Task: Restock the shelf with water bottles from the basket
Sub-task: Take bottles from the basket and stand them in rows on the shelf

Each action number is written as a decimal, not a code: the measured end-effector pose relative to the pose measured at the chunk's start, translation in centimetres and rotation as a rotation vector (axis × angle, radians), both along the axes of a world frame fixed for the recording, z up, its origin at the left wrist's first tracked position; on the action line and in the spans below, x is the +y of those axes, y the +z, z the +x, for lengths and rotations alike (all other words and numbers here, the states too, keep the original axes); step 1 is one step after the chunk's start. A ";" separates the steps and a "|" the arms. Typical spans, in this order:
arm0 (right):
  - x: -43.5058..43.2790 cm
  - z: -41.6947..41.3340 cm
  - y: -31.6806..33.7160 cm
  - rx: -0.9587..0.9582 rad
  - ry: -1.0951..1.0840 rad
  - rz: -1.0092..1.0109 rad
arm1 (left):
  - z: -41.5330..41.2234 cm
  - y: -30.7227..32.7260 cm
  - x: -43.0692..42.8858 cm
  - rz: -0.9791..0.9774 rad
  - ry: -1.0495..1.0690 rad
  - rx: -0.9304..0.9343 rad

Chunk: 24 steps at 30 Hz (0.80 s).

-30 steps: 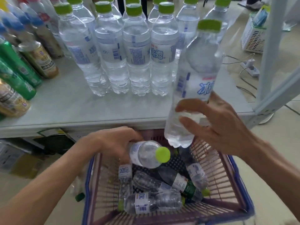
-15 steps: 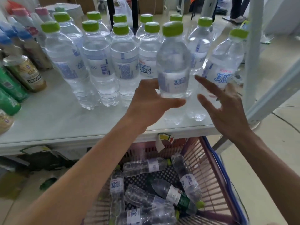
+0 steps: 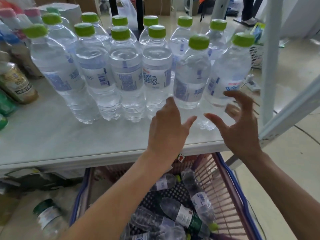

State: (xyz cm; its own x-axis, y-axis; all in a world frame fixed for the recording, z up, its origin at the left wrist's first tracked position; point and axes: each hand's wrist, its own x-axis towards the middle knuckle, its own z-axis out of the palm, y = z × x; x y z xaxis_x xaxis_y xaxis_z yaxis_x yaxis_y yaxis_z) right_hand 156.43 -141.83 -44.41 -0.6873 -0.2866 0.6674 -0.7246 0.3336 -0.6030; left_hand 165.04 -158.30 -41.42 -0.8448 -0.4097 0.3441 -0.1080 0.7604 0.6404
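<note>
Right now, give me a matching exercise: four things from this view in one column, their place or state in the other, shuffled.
Column 1
1. left hand
2. green-labelled bottle
3. basket
4. brown-labelled bottle

Column 2
A. below the front edge of the shelf, holding bottles
B. lying in the basket
C. on the shelf, far left
D. open, holding nothing, in front of the water bottles

Pairs: 1-D, 2-B, 3-A, 4-C

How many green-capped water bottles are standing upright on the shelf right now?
12. Six form the front row across the shelf, six more stand in the back row directly behind. A blurred greenish cap far back left may be another.
</note>
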 end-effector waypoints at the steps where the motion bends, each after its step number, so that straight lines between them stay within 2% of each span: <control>1: 0.0 0.1 0.0 -0.089 0.026 -0.091 | 0.1 -0.6 0.2 -0.079 0.014 -0.019; 4: 0.3 -0.5 -0.2 -0.362 0.043 -0.220 | 0.2 -1.8 0.6 -0.314 0.109 0.014; 6: 0.5 -1.1 -0.3 -0.417 0.036 -0.175 | 0.0 -2.3 0.8 -0.290 0.120 0.049; 8: 0.4 -1.4 -0.6 -0.415 0.016 -0.154 | -0.2 -2.9 0.8 -0.182 0.093 0.070; 13: 0.0 -1.7 -1.1 -0.361 -0.063 -0.053 | -0.7 -4.8 0.4 -0.074 0.055 0.098; 18: -0.5 -2.0 -1.1 -0.250 -0.166 0.060 | -1.3 -5.1 0.4 -0.165 0.054 0.034; 24: -0.6 -2.2 -1.1 -0.302 -0.197 0.077 | -1.6 -5.2 0.1 -0.144 0.003 -0.011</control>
